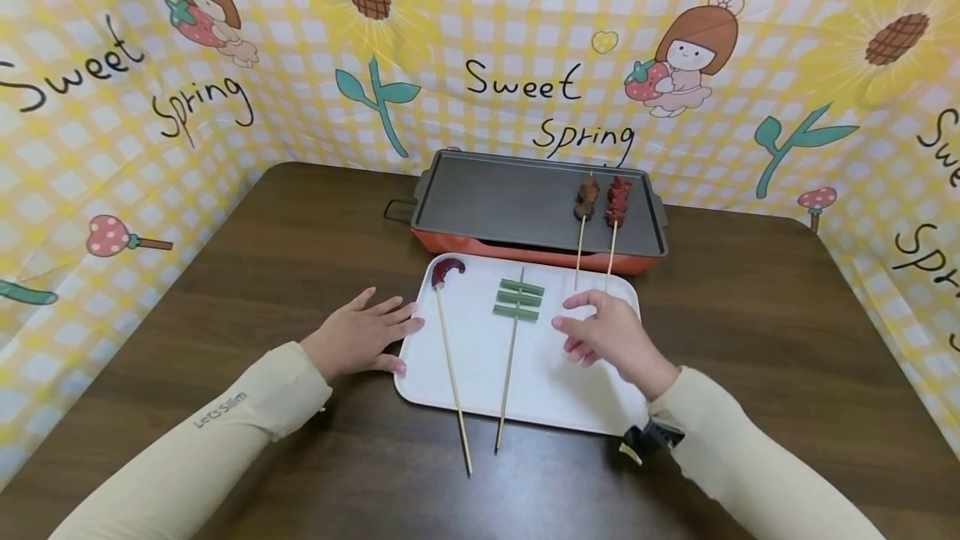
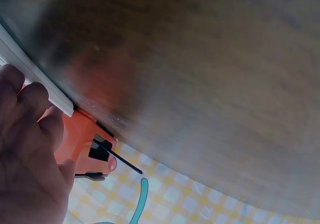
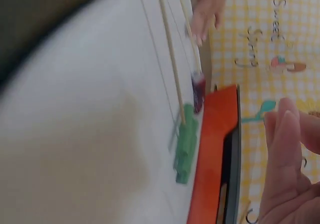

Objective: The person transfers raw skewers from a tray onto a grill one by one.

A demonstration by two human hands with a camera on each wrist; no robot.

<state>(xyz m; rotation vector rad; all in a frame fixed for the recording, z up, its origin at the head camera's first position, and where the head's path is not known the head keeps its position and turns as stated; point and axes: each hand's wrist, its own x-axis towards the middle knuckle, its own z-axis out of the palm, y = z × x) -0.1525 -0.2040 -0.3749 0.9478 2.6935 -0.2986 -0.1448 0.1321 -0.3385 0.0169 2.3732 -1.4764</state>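
My left hand (image 1: 360, 335) lies with spread fingers at the left rim of the white tray (image 1: 427, 382), fingertips right at the edge. My right hand (image 1: 611, 338) is over the tray's right part, thumb and forefinger parted and nothing between them. On the tray, a skewer with a dark red curled tentacle piece (image 1: 447, 270) is at the left. Beside it lies a skewer of green bean pieces (image 1: 517, 298), close to the right hand. Both sticks stick out past the tray's front edge. The right wrist view shows the green pieces (image 3: 185, 149) and the right hand (image 3: 290, 169) too.
Behind the tray stands an orange grill with a dark flat plate (image 1: 495, 198). A brown meat skewer (image 1: 587, 198) and a red meat skewer (image 1: 618, 202) lie on its right end, sticks toward me. A patterned yellow checked cloth (image 1: 517, 32) encloses the wooden table (image 1: 330, 215).
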